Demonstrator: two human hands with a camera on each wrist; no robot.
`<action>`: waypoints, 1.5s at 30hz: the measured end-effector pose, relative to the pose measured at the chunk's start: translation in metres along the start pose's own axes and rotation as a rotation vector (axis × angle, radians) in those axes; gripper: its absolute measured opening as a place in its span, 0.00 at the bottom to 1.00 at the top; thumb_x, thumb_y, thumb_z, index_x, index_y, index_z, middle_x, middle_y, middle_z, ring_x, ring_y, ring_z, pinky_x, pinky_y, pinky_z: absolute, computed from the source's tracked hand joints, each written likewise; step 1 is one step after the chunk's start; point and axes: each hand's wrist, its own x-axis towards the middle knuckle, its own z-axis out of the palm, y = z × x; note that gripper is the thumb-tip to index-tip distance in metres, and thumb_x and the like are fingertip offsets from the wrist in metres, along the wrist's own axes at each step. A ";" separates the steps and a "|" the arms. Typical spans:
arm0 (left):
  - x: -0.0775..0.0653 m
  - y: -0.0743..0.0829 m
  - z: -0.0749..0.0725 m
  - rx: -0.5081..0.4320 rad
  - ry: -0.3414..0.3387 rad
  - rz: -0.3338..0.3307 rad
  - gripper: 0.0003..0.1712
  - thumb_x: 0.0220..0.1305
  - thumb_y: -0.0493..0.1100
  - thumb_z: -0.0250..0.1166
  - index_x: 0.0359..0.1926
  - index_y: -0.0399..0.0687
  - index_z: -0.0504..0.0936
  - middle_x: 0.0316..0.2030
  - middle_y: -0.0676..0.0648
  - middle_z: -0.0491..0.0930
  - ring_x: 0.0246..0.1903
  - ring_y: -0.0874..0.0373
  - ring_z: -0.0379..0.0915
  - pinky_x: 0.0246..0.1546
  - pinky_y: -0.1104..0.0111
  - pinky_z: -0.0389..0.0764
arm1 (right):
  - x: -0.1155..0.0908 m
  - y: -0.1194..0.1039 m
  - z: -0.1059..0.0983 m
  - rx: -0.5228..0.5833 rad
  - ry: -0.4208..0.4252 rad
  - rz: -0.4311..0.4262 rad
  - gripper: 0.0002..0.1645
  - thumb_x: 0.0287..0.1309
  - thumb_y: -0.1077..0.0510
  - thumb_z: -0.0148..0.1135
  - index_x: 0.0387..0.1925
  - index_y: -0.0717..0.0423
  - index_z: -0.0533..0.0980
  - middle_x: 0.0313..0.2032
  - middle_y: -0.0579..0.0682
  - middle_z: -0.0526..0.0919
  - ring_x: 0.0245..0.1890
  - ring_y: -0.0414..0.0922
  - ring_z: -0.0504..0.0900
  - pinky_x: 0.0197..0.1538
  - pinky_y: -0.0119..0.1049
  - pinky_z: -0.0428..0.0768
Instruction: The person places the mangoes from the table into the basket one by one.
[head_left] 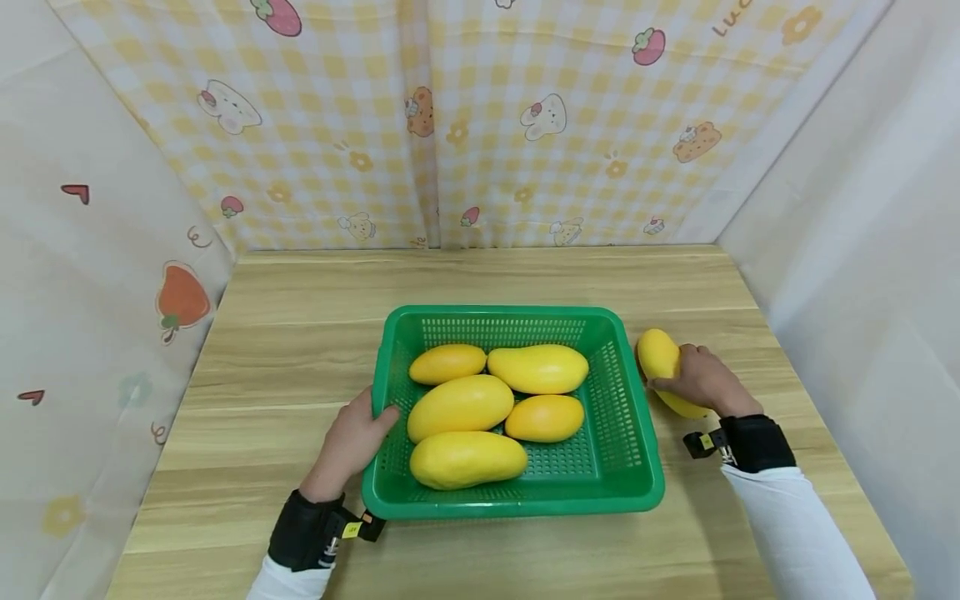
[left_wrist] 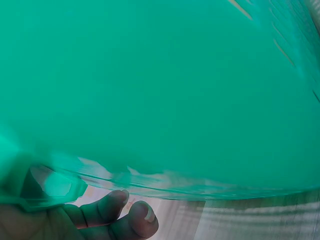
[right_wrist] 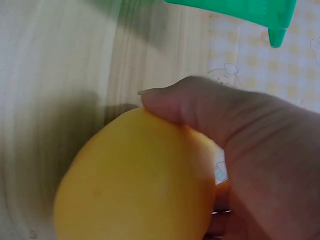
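In the head view a green plastic basket point(head_left: 517, 510) stands mid-table with several yellow mangoes point(head_left: 457, 408) lying in it. My left hand point(head_left: 358, 437) grips its left rim, thumb over the inner side. From the left wrist, the basket wall point(left_wrist: 160, 100) fills most of the view, with curled fingertips point(left_wrist: 142, 220) below its edge. My right hand point(head_left: 705, 382) grips another yellow mango point(head_left: 658, 354) just outside the basket's right side. The right wrist view shows this mango point(right_wrist: 135, 180) large, the thumb point(right_wrist: 172, 102) pressed along its top.
The wood-grain table point(head_left: 300, 333) extends around the basket. A yellow checked curtain point(head_left: 480, 167) hangs along the back edge, and pale cloth walls point(head_left: 862, 250) stand at both sides. The basket's right part holds no fruit.
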 end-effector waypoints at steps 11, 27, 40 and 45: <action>0.000 0.000 -0.002 0.020 -0.009 0.004 0.20 0.69 0.41 0.49 0.57 0.33 0.68 0.33 0.41 0.78 0.21 0.57 0.78 0.20 0.66 0.80 | -0.016 -0.004 -0.022 0.056 0.166 -0.055 0.48 0.51 0.47 0.67 0.57 0.81 0.59 0.41 0.71 0.69 0.34 0.59 0.72 0.34 0.49 0.73; 0.000 0.001 -0.002 -0.009 -0.022 -0.006 0.20 0.70 0.41 0.49 0.57 0.35 0.68 0.33 0.41 0.78 0.21 0.56 0.78 0.20 0.65 0.81 | -0.061 -0.079 -0.057 -0.017 0.337 -0.274 0.52 0.45 0.53 0.73 0.64 0.71 0.57 0.51 0.68 0.67 0.39 0.59 0.69 0.38 0.53 0.74; -0.001 0.002 -0.002 0.008 -0.008 0.002 0.18 0.70 0.41 0.49 0.55 0.34 0.69 0.30 0.42 0.78 0.19 0.56 0.78 0.19 0.65 0.80 | -0.071 -0.121 -0.044 -0.060 0.239 -0.495 0.53 0.43 0.48 0.77 0.67 0.60 0.61 0.56 0.59 0.70 0.46 0.53 0.74 0.46 0.50 0.78; 0.000 0.001 -0.001 0.001 -0.010 -0.001 0.18 0.70 0.41 0.49 0.55 0.35 0.69 0.31 0.42 0.78 0.20 0.56 0.78 0.19 0.65 0.80 | -0.071 -0.130 -0.035 -0.073 0.189 -0.570 0.51 0.42 0.50 0.77 0.66 0.57 0.62 0.57 0.56 0.70 0.48 0.50 0.74 0.47 0.47 0.78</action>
